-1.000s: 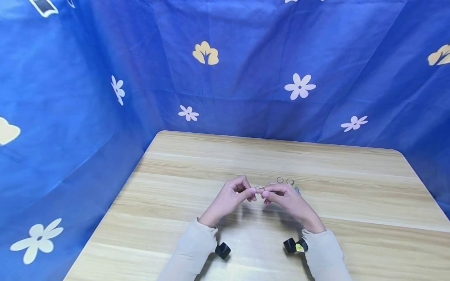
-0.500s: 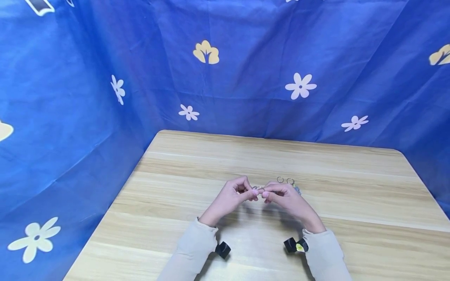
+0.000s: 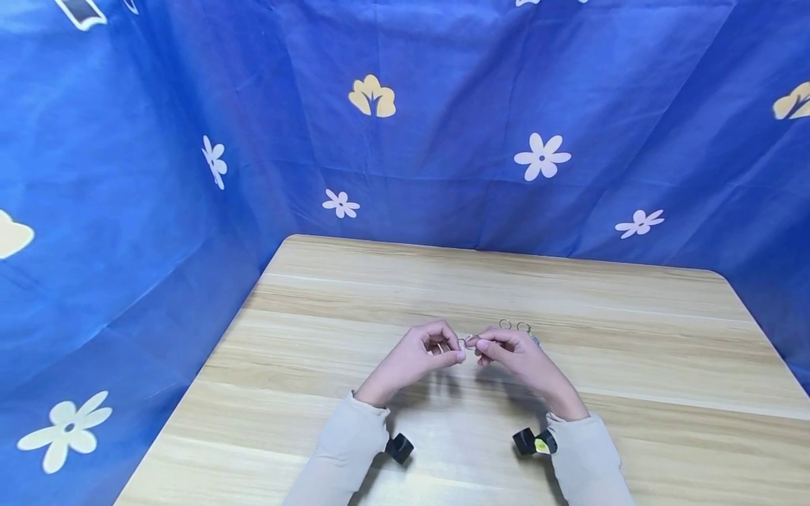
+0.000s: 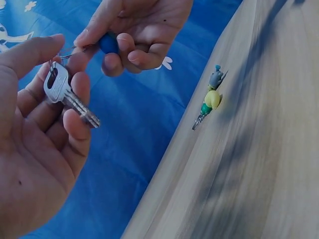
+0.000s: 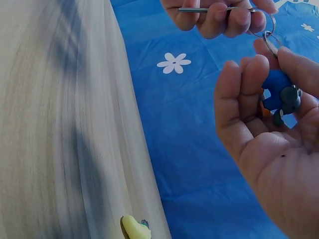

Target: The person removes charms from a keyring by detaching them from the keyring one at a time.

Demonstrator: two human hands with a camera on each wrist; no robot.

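In the head view both hands meet above the wooden table. My left hand pinches a metal key ring between thumb and fingers. From it a silver key lies along the curled fingers in the left wrist view. My right hand pinches a smaller metal ring, which joins a blue figurine charm hanging by the palm. The two rings touch and look linked in the right wrist view; whether one passes fully through the other I cannot tell.
Beyond the right hand lie a loose ring and another ring with a charm. In the left wrist view a keychain with yellow, green and grey-blue parts rests on the wood. A blue patterned cloth surrounds the table.
The fingertips of my left hand have shifted slightly and the ring between the hands has tilted. Both hands stay nearly in place; the things on the table have not moved.
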